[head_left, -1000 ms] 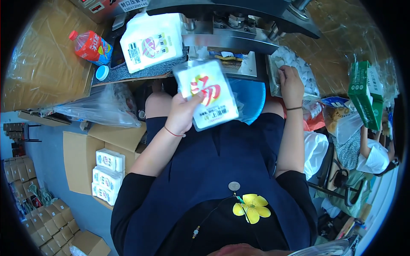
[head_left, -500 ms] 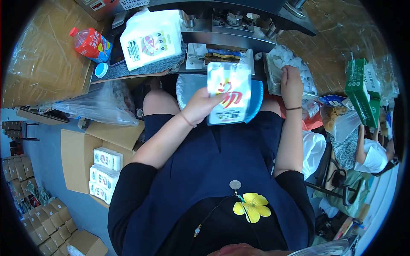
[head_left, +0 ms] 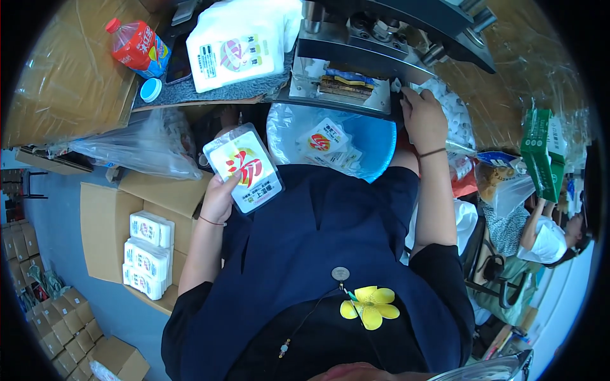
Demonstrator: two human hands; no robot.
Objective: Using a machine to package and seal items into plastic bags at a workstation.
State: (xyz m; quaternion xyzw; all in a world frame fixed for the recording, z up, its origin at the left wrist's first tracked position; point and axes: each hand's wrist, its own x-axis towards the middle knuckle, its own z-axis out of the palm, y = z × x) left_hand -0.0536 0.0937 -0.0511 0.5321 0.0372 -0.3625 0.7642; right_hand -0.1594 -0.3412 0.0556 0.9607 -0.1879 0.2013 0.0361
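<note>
My left hand [head_left: 219,200] grips a flat white plastic pouch [head_left: 246,170] with red and green print, thumb across its front, held over my left thigh. My right hand [head_left: 424,120] is at the right end of the press machine's lower ledge, fingers curled inward. Its fingertips are beside a small white piece [head_left: 396,84]; whether they pinch something there is hidden. Between my knees a blue basin [head_left: 381,149] with a clear liner holds several similar printed pouches [head_left: 327,136].
The metal press [head_left: 362,57] spans the front. Left of it are stacked white pouches [head_left: 238,54], a red drink bottle [head_left: 136,47] and a blue-white cap [head_left: 150,90]. An open carton [head_left: 101,232] with bundled pouches stands at left. A bag of small white parts [head_left: 454,114] lies right; another person [head_left: 543,238] sits beyond.
My left hand has carried the pouch left from over the basin, uncovering the pouches inside. My right hand has moved forward and left to the press's ledge. The view has shifted slightly.
</note>
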